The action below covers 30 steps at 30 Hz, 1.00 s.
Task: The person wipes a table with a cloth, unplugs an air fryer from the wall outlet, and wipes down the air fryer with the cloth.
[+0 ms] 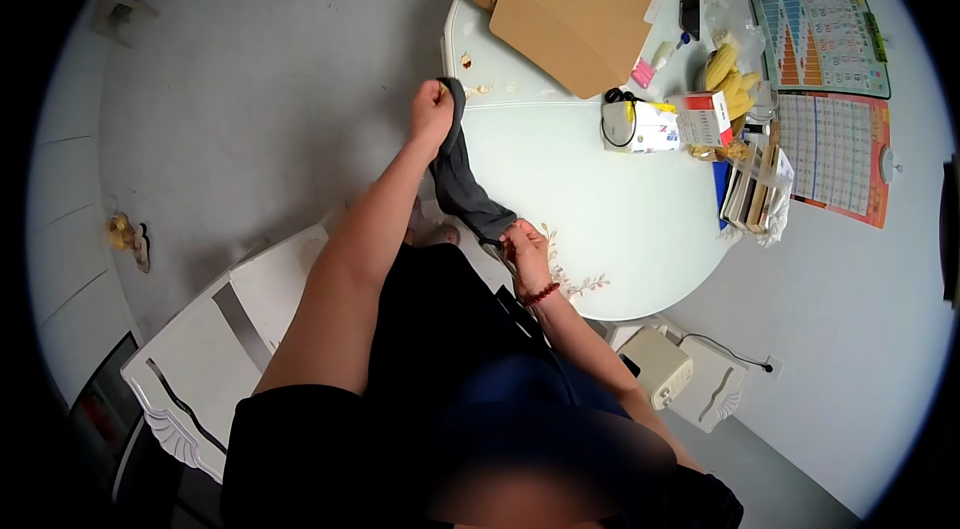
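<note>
A dark grey piece of cloth (460, 177) is stretched between my two hands at the near-left edge of the white table; its exact kind I cannot tell. My left hand (432, 114) is closed on its upper end, which loops around beside the fingers. Lower and to the right, my right hand (527, 249) pinches the other end between thumb and fingers. A red bead bracelet (541, 295) circles the right wrist. Below that hand, part of what hangs there is hidden against my dark clothing.
On the white table (590, 219) sit a large cardboard box (580, 4), a phone (689, 11), bananas (735, 79), a white carton (645, 127) and a stack of books (752, 194). A white chair (205, 359) stands at left. Charts (830, 44) hang on the right wall.
</note>
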### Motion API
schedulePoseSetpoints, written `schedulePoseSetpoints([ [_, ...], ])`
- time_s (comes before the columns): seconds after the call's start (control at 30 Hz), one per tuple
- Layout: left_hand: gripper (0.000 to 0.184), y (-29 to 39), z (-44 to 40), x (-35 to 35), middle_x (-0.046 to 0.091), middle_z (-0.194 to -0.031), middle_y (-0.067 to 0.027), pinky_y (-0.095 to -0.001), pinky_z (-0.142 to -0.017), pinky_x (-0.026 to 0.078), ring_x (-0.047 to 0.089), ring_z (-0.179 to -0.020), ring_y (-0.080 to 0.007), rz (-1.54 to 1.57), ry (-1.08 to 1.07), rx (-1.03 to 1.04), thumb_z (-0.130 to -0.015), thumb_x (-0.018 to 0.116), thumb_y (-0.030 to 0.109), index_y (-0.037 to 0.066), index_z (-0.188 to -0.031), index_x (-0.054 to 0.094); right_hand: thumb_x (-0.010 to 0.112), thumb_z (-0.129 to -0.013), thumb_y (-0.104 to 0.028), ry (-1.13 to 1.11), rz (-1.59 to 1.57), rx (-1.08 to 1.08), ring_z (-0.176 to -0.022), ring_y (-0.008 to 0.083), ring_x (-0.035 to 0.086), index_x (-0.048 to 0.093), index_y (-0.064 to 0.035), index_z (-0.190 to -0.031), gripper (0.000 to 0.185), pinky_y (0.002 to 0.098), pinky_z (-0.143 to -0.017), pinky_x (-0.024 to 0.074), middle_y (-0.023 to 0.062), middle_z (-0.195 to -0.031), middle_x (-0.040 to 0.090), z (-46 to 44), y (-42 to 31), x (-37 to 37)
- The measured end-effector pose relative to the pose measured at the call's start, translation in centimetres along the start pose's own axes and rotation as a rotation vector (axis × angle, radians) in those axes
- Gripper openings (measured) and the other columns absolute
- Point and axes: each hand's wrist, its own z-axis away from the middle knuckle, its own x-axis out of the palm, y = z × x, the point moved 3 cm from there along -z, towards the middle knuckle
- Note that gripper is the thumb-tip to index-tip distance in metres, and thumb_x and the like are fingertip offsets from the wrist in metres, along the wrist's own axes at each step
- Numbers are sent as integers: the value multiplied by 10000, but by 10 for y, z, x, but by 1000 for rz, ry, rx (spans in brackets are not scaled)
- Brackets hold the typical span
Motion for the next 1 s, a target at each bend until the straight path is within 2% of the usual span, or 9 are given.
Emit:
schedulePoseSetpoints([
  [0.13, 132, -14, -12, 1, 614, -839, -55, -290, -700, 457, 564, -775, -132, -99, 40, 38, -931, 522, 124, 14, -992, 560, 543, -912, -111, -75, 104, -123, -537, 13, 412, 597, -80, -714, 207, 180, -505, 313, -59, -608, 521, -6, -18, 3],
  [0.3, 145, 4, -56, 4, 623, -867, -64, -287, -695, 466, 578, -779, -145, -57, 113, 24, -936, 511, 127, 15, -1016, 559, 558, -915, -99, -179, 348, -449, -811, 77, 499, 583, -6, -746, 195, 231, -774, 419, 43, -1140, 541, -13, -59, 23],
  [0.37, 144, 36, -53, 3, 624, -911, -70, -291, -719, 474, 582, -802, -153, -102, 117, 0, -944, 503, 132, 15, -1011, 553, 561, -908, -82, -261, 214, -403, -866, 88, 516, 586, 3, -759, 174, 237, -808, 419, 41, -1094, 553, -13, -83, 44],
  [0.47, 153, 31, -102, -2, 623, -951, -72, -308, -741, 489, 592, -829, -164, 321, 98, 14, -952, 493, 120, 22, -1044, 565, 556, -910, -85, -322, 21, -334, -824, 65, 504, 581, -21, -780, 147, 225, -789, 414, 2, -937, 589, -49, -113, 75],
  [0.53, 212, 80, -115, -10, 629, -990, -62, -345, -745, 524, 618, -864, -190, 666, -24, -136, -964, 490, 123, 39, -1138, 578, 553, -912, -91, -294, -40, -311, -783, 53, 491, 580, -40, -787, 137, 216, -768, 409, -22, -843, 590, -77, -133, 96],
  [0.6, 261, 105, -162, -10, 648, -1063, -72, -351, -803, 546, 639, -926, -186, 688, -294, -91, -991, 464, 159, 58, -1199, 586, 546, -913, -96, -232, -123, -311, -737, 45, 491, 576, -62, -781, 139, 201, -722, 399, -39, -751, 566, -106, -150, 122],
  [0.7, 273, 168, -184, 8, 649, -1089, -39, -299, -782, 538, 634, -920, -144, 414, -440, -59, -1002, 483, 169, 66, -1235, 581, 546, -908, -97, -138, -256, -267, -670, 33, 472, 587, -70, -778, 139, 186, -631, 363, -41, -729, 558, -121, -170, 159],
  [0.83, 294, 171, -208, 38, 659, -1071, 3, -231, -747, 509, 616, -906, -73, 180, -615, -180, -995, 530, 185, 63, -1258, 578, 555, -899, -137, -37, -269, -199, -716, 34, 500, 567, -118, -766, 135, 182, -701, 385, -51, -770, 575, -137, -178, 176],
  [1.0, 367, 165, -220, 75, 633, -1172, -34, -234, -813, 494, 609, -977, -100, 84, -667, -175, -997, 520, 197, 38, -1327, 527, 543, -875, -108, 111, -319, -226, -743, 46, 519, 570, -122, -764, 115, 228, -739, 421, -51, -757, 557, -146, -181, 174],
])
